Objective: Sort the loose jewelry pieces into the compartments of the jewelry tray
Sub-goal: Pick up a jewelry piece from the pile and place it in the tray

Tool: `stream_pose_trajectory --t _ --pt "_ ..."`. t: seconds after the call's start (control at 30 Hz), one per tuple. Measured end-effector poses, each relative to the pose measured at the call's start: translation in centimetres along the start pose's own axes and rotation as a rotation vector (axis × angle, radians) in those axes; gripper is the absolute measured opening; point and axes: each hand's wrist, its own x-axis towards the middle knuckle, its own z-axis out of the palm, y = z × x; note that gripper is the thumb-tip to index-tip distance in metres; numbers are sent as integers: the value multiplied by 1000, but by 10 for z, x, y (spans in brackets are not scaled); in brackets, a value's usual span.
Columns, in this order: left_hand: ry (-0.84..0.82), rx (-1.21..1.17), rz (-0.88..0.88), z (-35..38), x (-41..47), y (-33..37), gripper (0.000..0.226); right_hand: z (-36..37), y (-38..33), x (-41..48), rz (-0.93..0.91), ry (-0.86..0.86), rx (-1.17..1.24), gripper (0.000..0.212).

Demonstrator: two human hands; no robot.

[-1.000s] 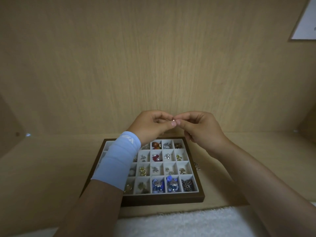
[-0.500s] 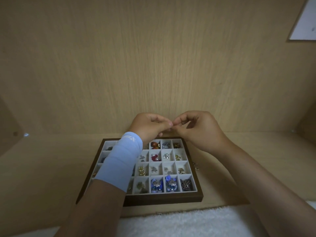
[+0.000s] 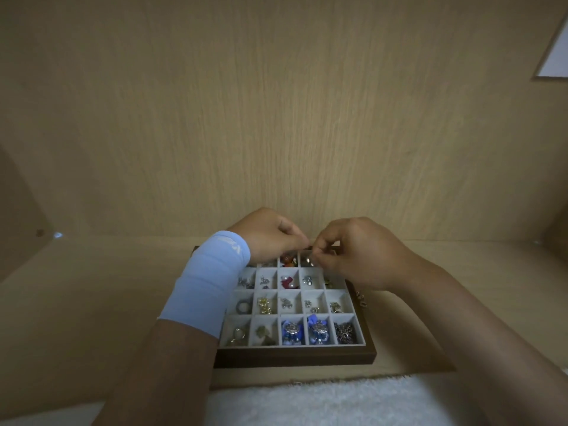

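Pale blue stretch band (image 3: 209,287) on wrist below left hand (image 3: 270,238), centre-left of frame; small white lettering near its upper edge, unreadable. Both forearms otherwise bare.

The jewelry tray (image 3: 295,358) is positioned beneath both hands. The left hand (image 3: 270,238) and right hand (image 3: 353,253) are held close together above its far row. Loose pieces (image 3: 362,303) are located beside the tray, under the right wrist.
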Motion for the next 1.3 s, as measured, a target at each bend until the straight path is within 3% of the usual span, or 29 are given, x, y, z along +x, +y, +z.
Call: stream_pose_trajectory --t 0.13,0.33,0.57,0.67,0.77,0.87,1.03,1.3 --pt "20 167 -19 7 7 -9 19 4 -9 -1 -40 -209 -209 12" --pt "42 231 -17 11 8 -11 21 11 -18 3 -69 -212 -340 15" --pt "53 264 15 17 8 -7 21 4 -14 4 -38 -314 -162 12" --pt "56 261 60 23 9 -4 20 -14 -2 3 32 -267 -45 9" --pt "71 254 117 32 9 2 19 -30 16 -2 108 -239 -56 12" --pt "50 261 185 43 9 7 21 -30 27 -7 184 -328 -114 18" --pt "55 436 304 58 11 12 19 -26 36 -13 208 -415 -38 16" --pt "55 285 333 65 13 11 15 -17 44 -13 194 -416 58 12"
